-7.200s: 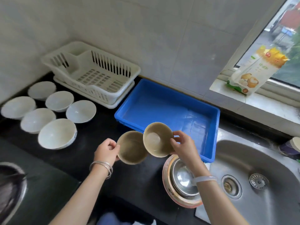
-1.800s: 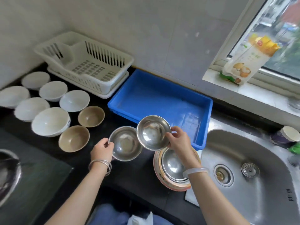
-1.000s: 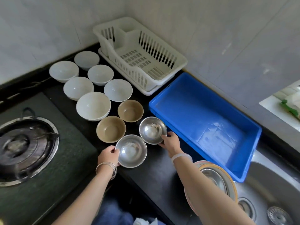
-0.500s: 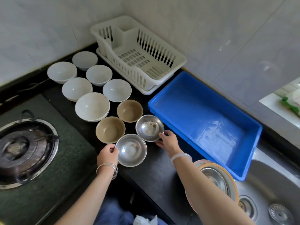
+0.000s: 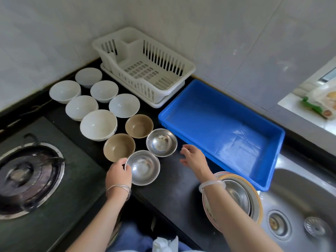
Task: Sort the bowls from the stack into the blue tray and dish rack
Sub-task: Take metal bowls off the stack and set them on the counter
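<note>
Two steel bowls stand on the black counter: the near one has my left hand gripping its left rim, the far one stands free. My right hand hovers open just right of the far steel bowl, not touching it. Two brown bowls sit behind them, and several white bowls lie further left. The blue tray and the white dish rack hold nothing. The remaining stack sits at the sink's edge, partly behind my right forearm.
A gas burner fills the left counter. A steel sink is at the right, with a food packet on the window sill above it. The tiled wall runs close behind the rack and tray.
My right hand has let go of the far steel bowl and drawn back to the right. My left hand stays on the near steel bowl, which rests on the counter.
</note>
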The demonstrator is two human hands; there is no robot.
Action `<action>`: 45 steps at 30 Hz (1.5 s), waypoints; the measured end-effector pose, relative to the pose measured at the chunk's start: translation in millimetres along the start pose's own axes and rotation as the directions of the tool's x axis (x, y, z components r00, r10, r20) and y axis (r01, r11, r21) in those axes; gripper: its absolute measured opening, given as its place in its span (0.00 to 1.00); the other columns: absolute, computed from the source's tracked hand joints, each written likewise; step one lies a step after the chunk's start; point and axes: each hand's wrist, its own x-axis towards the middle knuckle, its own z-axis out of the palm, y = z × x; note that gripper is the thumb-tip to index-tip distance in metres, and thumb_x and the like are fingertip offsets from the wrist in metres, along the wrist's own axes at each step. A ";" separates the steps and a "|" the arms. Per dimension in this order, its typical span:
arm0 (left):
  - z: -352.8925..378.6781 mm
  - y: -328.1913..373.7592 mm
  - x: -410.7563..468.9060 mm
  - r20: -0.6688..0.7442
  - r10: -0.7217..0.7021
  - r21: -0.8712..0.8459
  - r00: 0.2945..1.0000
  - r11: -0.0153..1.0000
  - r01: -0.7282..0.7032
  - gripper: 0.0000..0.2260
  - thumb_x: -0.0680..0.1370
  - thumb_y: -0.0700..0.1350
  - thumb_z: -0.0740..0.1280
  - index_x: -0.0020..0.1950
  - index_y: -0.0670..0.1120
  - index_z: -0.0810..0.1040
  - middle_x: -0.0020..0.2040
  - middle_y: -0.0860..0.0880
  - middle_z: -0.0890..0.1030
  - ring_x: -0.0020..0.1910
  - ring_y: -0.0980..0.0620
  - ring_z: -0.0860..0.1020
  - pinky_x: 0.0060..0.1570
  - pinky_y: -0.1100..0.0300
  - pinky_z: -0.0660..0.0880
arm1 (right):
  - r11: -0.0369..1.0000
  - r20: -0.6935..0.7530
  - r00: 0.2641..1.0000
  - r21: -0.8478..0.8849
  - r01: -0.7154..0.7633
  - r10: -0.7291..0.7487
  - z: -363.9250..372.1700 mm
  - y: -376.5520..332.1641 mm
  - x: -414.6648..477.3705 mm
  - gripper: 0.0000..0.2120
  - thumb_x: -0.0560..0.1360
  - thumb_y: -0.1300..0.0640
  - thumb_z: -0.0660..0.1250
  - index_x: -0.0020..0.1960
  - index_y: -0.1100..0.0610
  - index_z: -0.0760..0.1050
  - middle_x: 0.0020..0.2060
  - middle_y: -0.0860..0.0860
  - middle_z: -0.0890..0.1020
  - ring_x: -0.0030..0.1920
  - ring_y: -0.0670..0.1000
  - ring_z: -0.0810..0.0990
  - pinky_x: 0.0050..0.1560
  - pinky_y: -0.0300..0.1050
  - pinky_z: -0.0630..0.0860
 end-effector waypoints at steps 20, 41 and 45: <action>141.0 95.4 -112.9 0.634 0.392 0.090 0.666 0.819 -0.567 0.13 0.75 0.48 0.65 0.59 0.48 0.75 0.56 0.48 0.79 0.54 0.48 0.77 0.56 0.55 0.74 | 0.881 -0.564 0.825 -0.384 -0.275 0.012 -130.0 134.6 -112.8 0.29 0.67 0.52 0.75 0.64 0.55 0.69 0.54 0.56 0.74 0.56 0.60 0.74 0.54 0.51 0.71; 159.1 105.0 -113.4 0.657 0.445 0.158 0.608 0.708 -0.689 0.11 0.75 0.43 0.65 0.57 0.47 0.73 0.52 0.47 0.80 0.50 0.47 0.78 0.48 0.54 0.76 | 0.757 -0.584 0.811 -0.547 -0.357 -0.040 -123.2 131.9 -105.8 0.13 0.77 0.60 0.57 0.61 0.57 0.68 0.51 0.55 0.80 0.49 0.59 0.79 0.38 0.45 0.66; 159.6 105.9 -111.2 0.673 0.442 0.156 0.593 0.699 -0.698 0.11 0.75 0.43 0.64 0.57 0.47 0.73 0.52 0.47 0.79 0.50 0.47 0.78 0.49 0.53 0.77 | 0.745 -0.587 0.808 -0.561 -0.361 -0.050 -124.2 129.1 -106.0 0.10 0.77 0.61 0.57 0.57 0.57 0.70 0.49 0.55 0.82 0.47 0.59 0.80 0.37 0.45 0.66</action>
